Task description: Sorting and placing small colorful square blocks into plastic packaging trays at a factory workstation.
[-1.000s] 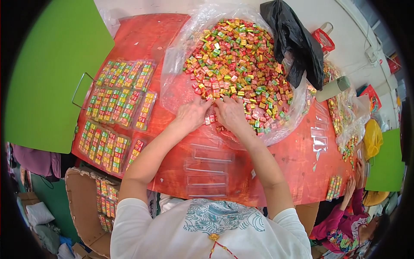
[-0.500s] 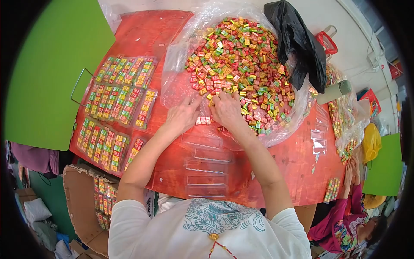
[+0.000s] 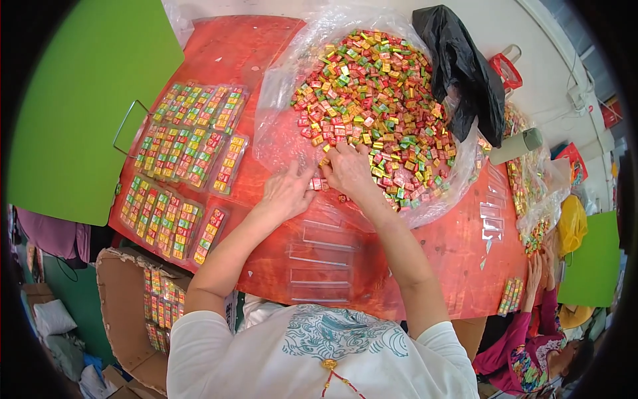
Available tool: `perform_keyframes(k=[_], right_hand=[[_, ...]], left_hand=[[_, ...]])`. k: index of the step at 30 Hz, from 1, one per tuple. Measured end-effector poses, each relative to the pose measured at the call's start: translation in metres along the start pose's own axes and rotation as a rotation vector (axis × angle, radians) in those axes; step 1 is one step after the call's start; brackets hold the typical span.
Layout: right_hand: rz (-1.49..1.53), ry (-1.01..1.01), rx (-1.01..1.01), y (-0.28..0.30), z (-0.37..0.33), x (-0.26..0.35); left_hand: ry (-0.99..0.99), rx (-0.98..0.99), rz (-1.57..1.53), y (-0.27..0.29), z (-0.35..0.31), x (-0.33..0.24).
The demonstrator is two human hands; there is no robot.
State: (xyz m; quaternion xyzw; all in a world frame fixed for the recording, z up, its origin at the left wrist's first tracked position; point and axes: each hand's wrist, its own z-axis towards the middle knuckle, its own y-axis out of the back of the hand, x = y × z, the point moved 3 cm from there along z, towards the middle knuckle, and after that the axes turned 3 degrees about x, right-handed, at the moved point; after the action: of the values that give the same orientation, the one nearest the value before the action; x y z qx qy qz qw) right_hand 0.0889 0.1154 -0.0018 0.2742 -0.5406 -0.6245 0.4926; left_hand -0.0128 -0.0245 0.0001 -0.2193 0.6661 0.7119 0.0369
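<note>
Both hands are down at the near edge of a big pile of little wrapped candies (image 3: 372, 100), red, green and yellow, heaped on a clear plastic sheet (image 3: 279, 126) over the red table (image 3: 219, 46). Left hand (image 3: 287, 193) lies flat, fingers loosely spread. Right hand (image 3: 347, 169) is curled over a few candies; can't tell if it's pinching any. Empty clear trays (image 3: 322, 263) sit just below, filled trays (image 3: 179, 166) off left.

Heap of small multicoloured wrapped candies (image 3: 375, 106) on clear plastic sheet (image 3: 286, 113).
</note>
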Motion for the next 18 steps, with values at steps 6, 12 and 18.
perform_keyframes(k=[6, 12, 18], right_hand=[[0.034, -0.007, -0.052, 0.000, -0.004, -0.009], [-0.007, -0.009, -0.052, 0.005, -0.001, -0.011], [0.122, -0.152, 0.155, 0.009, 0.003, -0.035]], left_hand=[[-0.106, -0.062, 0.036, -0.007, 0.002, -0.002], [-0.116, -0.103, 0.053, -0.012, 0.001, 0.004], [-0.116, -0.157, 0.109, -0.004, -0.001, -0.010]])
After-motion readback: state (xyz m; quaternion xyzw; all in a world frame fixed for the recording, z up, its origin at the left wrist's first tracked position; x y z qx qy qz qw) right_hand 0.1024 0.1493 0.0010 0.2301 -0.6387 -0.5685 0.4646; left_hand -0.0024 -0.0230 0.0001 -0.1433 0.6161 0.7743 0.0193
